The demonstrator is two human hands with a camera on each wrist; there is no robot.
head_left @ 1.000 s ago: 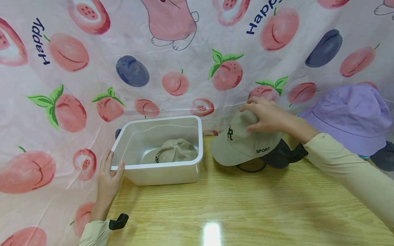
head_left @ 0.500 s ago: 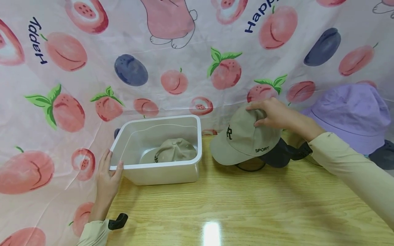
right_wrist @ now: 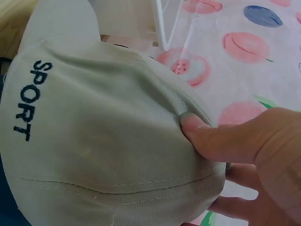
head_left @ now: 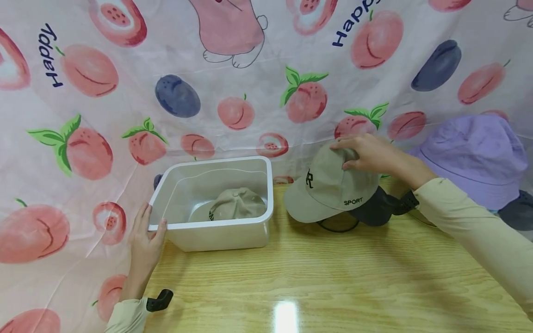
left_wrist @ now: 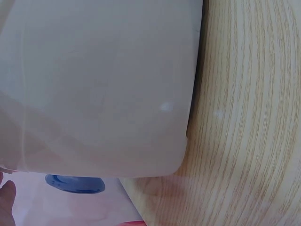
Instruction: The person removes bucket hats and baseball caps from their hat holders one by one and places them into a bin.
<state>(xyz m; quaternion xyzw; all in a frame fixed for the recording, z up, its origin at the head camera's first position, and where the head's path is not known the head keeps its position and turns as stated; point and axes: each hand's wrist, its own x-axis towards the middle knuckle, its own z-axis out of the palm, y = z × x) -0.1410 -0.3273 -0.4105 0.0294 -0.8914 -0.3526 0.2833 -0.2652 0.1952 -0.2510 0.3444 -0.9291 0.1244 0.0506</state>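
Observation:
My right hand (head_left: 368, 155) pinches the crown of a khaki baseball cap (head_left: 331, 189) marked "SPORT" on its side. In the right wrist view the thumb presses a fold into the near side of the cap (right_wrist: 108, 127), with fingers behind the crown. The cap's brim points left, and it sits over a dark cap (head_left: 374, 210). At the left, my left hand (head_left: 145, 240) touches the corner of a white plastic bin (head_left: 220, 237), its fingers fairly straight along the outer side and thumb at the front. Another khaki cap (head_left: 239, 203) lies inside the bin.
A purple bucket hat (head_left: 474, 157) stands at the right against the fruit-print cloth (head_left: 250, 92), with a dark cap brim (head_left: 518, 210) beside it. Everything rests on a wood-grain table (head_left: 291, 273). The cloth rises behind the bin and hats.
My right hand has shifted slightly right on the cap's crown, from fingers spread over it to thumb and fingers pinching it. The left hand and bin have stayed in place.

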